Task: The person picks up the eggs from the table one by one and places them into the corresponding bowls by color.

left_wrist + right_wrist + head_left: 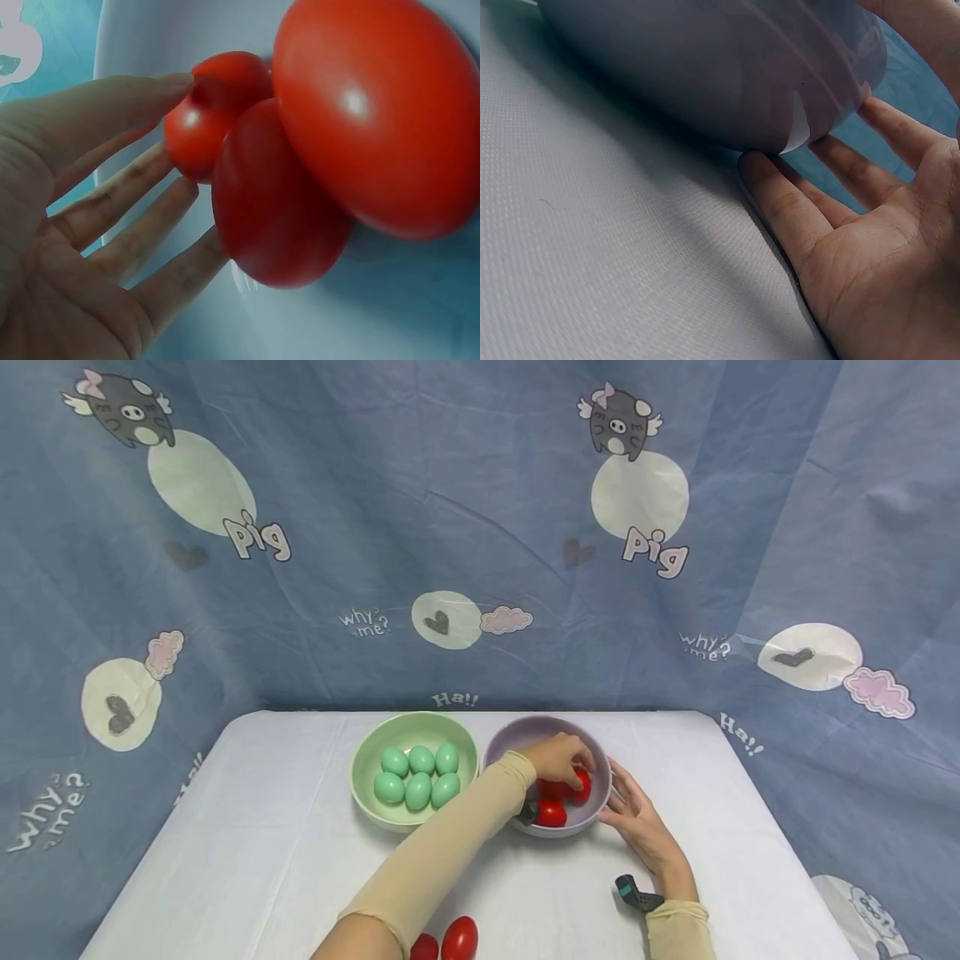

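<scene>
Now left hand (558, 758) touches red egg (581, 785); right hand (637, 818) steadies purple bowl (517, 735).

Your head view looks down from well back across the table (262, 860). Both wrist views sit very close: left inside the lilac bowl (525, 737), right low beside its outer wall.

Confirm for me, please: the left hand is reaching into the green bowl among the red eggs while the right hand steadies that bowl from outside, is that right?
Not quite: the bowl is purple, not green. The head view shows the left hand inside the purple bowl among the red eggs, with the right hand against its outer wall. The green bowl beside it holds green eggs.
</scene>
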### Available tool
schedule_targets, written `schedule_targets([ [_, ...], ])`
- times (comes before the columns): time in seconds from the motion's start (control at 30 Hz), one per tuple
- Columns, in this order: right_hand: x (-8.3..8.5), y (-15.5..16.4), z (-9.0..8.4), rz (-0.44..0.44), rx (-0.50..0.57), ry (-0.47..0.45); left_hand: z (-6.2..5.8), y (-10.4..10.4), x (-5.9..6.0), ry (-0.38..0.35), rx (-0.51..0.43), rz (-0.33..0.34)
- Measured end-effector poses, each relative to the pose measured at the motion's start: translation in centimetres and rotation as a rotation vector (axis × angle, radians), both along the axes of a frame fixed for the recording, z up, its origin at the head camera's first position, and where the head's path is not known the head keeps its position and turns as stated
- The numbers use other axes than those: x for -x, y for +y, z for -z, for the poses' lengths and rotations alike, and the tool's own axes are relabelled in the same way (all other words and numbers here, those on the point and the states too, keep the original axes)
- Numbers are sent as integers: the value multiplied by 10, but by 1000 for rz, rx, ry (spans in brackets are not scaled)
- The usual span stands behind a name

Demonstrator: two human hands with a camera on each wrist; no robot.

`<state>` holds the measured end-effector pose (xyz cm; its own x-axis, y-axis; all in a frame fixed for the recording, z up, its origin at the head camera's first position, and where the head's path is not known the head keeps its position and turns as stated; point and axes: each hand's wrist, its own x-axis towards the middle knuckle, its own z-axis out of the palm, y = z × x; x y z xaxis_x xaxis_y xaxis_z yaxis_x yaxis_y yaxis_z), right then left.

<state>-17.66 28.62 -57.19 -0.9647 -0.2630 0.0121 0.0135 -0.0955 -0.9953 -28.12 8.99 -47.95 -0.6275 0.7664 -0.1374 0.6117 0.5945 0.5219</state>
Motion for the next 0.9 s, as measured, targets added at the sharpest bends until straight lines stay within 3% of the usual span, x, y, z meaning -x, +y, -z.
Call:
schedule_targets([
  [0.37,0,0,1,15,-22,-4,-19,-17,-4,16,-41,-4],
  [0.73,0,0,2,23,-36,-10,-28,-46,-8,44,-149,6],
  [0.9,0,-1,1,28,-41,-6,-36,-61,-17,22,-206,1],
])
